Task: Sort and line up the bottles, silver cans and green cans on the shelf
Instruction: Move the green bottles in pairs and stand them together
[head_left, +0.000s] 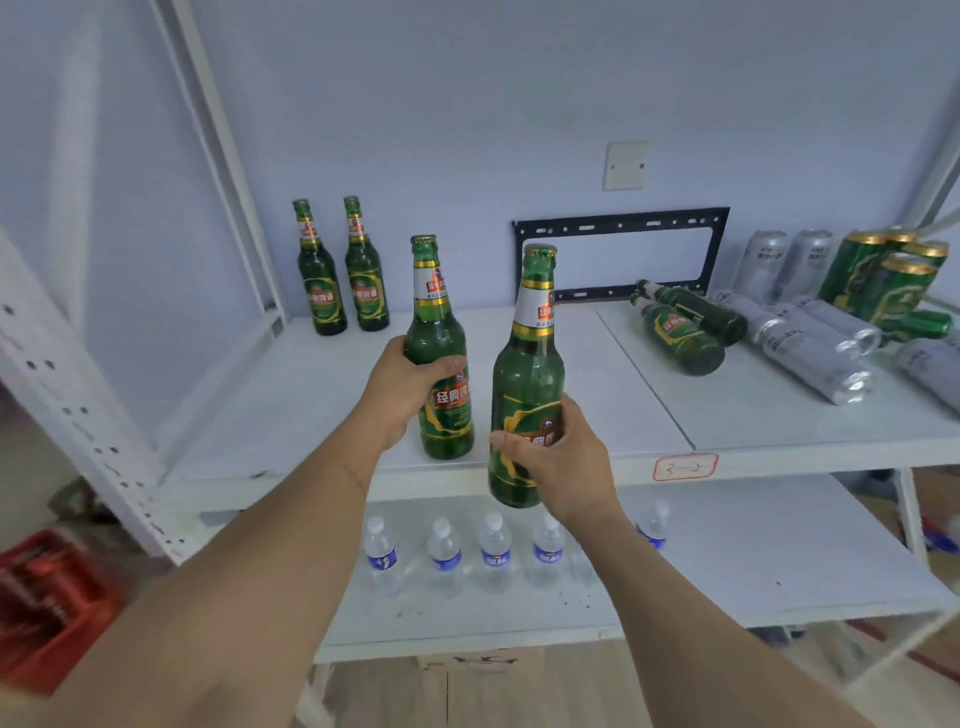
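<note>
My left hand grips a green glass bottle upright near the front of the white shelf. My right hand grips a second green bottle, held upright in front of the shelf's front edge. Two more green bottles stand side by side at the back left. On the right, two green bottles lie on their sides. Silver cans lie and stand at the right, and green cans are grouped at the far right.
A lower shelf carries a row of clear water bottles. A black metal frame leans on the wall behind the shelf. The white shelf post runs down the left. A red crate sits on the floor at left.
</note>
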